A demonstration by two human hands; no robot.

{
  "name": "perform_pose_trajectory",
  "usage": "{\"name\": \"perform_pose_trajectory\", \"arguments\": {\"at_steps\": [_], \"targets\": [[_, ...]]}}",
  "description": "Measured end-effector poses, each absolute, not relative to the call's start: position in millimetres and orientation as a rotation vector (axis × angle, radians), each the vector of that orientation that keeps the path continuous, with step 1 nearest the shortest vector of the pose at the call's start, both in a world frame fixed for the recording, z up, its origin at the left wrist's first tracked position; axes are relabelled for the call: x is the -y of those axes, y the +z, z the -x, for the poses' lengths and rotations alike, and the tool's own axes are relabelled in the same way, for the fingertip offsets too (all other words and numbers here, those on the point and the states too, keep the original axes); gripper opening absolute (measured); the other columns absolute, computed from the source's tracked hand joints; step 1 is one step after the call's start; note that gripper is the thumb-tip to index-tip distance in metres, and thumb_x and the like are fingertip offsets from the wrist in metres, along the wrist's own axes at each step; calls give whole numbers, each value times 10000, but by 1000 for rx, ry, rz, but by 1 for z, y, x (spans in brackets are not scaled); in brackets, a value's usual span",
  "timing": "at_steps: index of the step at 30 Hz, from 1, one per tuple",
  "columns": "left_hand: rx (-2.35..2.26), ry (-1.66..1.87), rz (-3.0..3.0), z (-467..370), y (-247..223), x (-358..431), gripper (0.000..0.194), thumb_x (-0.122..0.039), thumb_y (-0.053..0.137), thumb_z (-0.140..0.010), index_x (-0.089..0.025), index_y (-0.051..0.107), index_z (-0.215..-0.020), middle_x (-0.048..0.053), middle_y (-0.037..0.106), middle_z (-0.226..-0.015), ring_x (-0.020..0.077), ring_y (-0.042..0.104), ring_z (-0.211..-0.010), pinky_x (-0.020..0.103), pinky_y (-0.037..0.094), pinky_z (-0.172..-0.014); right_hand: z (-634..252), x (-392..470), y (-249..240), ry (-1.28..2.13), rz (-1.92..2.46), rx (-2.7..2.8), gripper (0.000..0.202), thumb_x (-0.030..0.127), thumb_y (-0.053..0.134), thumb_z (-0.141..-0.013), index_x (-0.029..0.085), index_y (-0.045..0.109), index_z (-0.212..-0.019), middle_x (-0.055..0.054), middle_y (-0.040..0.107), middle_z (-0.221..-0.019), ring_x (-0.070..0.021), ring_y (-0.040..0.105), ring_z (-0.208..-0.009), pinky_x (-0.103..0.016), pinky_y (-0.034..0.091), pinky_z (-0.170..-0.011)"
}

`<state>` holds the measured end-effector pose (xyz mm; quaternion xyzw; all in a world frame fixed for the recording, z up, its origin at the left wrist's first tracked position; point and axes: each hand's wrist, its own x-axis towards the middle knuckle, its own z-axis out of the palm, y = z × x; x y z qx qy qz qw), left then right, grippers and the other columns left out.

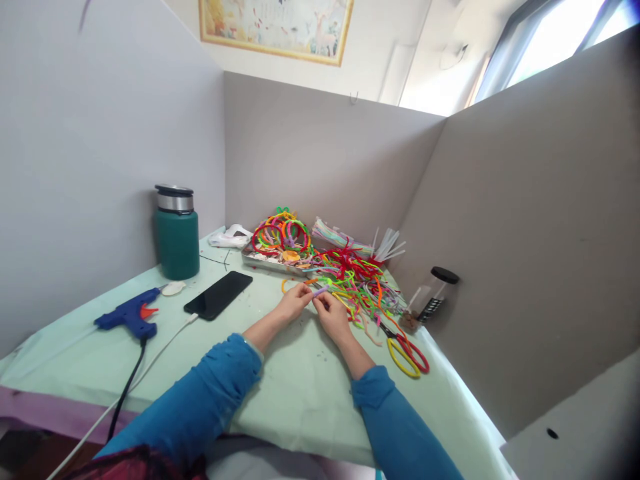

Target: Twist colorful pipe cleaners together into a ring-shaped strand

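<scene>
Over the middle of the table, both of my hands meet at a short purple pipe cleaner [321, 291]. My left hand [296, 301] pinches its left end between thumb and fingers. On the other side, my right hand [332, 315] has its fingertips closed on the purple piece from below. Just beyond the hands lies a tangled heap of colourful pipe cleaners [373, 283]. Scissors [407, 355] with red and yellow handles rest to the right of my right hand, their blades partly under the heap.
A metal tray [275, 265] with pipe-cleaner rings stands at the back, beside clear glue sticks [389, 245]. To the left are a green bottle [177, 240], a blue glue gun [131, 315] and a corded phone [219, 295]. A clear jar [430, 299] stands right; grey partitions [320, 153] enclose the table.
</scene>
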<state>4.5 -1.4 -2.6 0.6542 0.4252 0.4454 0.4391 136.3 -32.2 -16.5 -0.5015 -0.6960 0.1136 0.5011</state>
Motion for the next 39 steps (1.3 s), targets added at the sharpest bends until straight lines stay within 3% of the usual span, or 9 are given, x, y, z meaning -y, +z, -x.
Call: {"name": "perform_pose_trajectory", "arguments": {"at_steps": [12,21,28,39], "targets": [[-1192,1111,-1863,-1,-14,-15,140,-276,495,-734,-154,537,-678,-11,522,-631,118,468,-632,224,361,-588,-134,35,-18,143,1355,1783,153,310,494,-803,205,584,-737,15,566,-612,-137,480,-551,-232,308,-538],[-1271,1116,-1889,1,-14,-13,207,-334,521,-730,-155,611,-678,17,593,-650,146,520,-652,238,380,-597,-136,36,-18,61,1288,1851,189,268,440,-854,198,599,-779,-23,615,-729,-152,538,-661,-243,353,-614],[-1248,1072,-1953,2,-8,-9,181,-282,527,-732,-156,640,-669,22,591,-635,149,511,-643,232,355,-579,-137,39,-11,-14,1268,1752,179,332,505,-843,199,592,-761,-20,588,-730,-153,522,-673,-252,348,-616],[-1182,1013,-2155,1,2,2,208,-244,495,-771,-163,648,-656,28,587,-632,147,499,-638,236,339,-603,-140,33,-14,111,1191,1715,180,296,466,-851,190,583,-764,-25,586,-756,-160,528,-723,-254,365,-657]]}}
